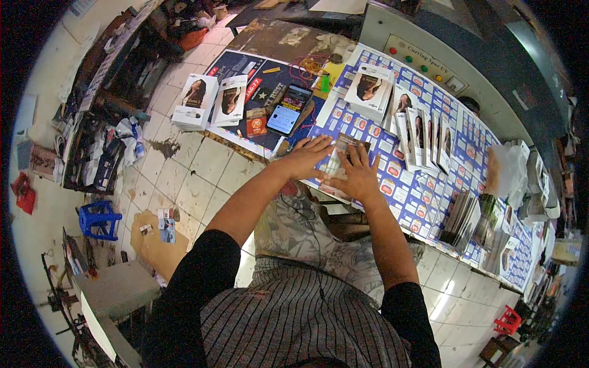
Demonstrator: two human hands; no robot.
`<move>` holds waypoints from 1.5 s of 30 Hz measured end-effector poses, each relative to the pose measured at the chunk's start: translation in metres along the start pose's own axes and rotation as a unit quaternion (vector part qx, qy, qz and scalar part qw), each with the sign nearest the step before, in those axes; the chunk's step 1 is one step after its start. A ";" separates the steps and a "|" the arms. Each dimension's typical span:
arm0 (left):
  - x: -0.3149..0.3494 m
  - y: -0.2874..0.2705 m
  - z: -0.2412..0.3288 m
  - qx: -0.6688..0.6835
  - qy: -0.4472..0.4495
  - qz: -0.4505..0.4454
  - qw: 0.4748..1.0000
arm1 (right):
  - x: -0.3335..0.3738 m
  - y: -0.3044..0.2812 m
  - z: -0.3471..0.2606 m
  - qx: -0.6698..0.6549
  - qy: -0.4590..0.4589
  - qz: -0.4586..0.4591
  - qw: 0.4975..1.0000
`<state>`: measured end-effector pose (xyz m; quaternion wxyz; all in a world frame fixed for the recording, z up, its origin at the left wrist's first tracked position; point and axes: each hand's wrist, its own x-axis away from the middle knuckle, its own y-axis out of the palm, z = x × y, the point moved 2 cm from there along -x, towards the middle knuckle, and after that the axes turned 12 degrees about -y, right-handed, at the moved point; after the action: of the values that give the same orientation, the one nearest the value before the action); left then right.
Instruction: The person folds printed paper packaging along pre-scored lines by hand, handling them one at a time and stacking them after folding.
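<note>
A flat printed paper piece point(346, 141), dark at its far end and paler nearer me, lies at the table's front edge. My left hand point(307, 158) rests on its left side, fingers stretched out and flat. Spread fingers of my right hand point(357, 174) press on its right and near part. Both hands are open, the thumbs close together over the paper. Whether it is a folded carton or a leaflet I cannot tell. Left of my hands lie a lit phone point(289, 109) and an orange packet point(256, 122).
White printed packs stand in a left stack point(195, 101), a second stack point(230, 101) and a far stack point(369, 89). Several fanned packs point(423, 141) lie to the right, with upright bundles point(461, 216) beyond. A machine panel point(423, 61) borders the table; a blue stool point(99, 219) stands left.
</note>
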<state>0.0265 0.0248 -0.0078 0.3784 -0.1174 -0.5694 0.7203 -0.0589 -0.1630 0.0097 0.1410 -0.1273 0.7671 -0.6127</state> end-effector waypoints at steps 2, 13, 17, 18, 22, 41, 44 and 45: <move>0.002 -0.002 0.000 0.011 0.001 0.004 1.000 | 0.000 0.003 0.001 0.004 -0.008 0.008 1.000; -0.003 0.002 -0.004 0.017 0.000 0.011 1.000 | -0.005 0.002 0.004 -0.010 -0.016 0.015 1.000; 0.000 0.003 -0.003 -0.011 0.005 0.028 1.000 | -0.002 0.003 0.010 -0.094 0.062 0.084 0.990; 0.001 0.003 -0.002 -0.014 0.009 0.034 0.999 | -0.001 0.002 0.011 -0.114 0.112 0.142 0.977; -0.004 -0.005 0.005 -0.043 0.008 0.029 0.999 | 0.000 -0.001 0.024 -0.265 0.305 0.269 0.874; 0.046 -0.011 0.092 0.471 -0.095 0.168 0.861 | 0.061 -0.043 -0.013 -0.619 0.209 0.298 0.696; 0.073 -0.036 0.134 0.486 -0.127 0.184 0.845 | 0.085 -0.058 -0.036 -0.643 0.227 0.339 0.648; 0.082 -0.046 0.146 0.507 -0.153 0.175 0.830 | 0.092 -0.058 -0.040 -0.633 0.217 0.357 0.652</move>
<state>-0.0984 -0.0227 0.1028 0.1607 0.1052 -0.1453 0.9706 -0.1578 -0.1731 0.0690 0.0638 0.2343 0.9640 0.1085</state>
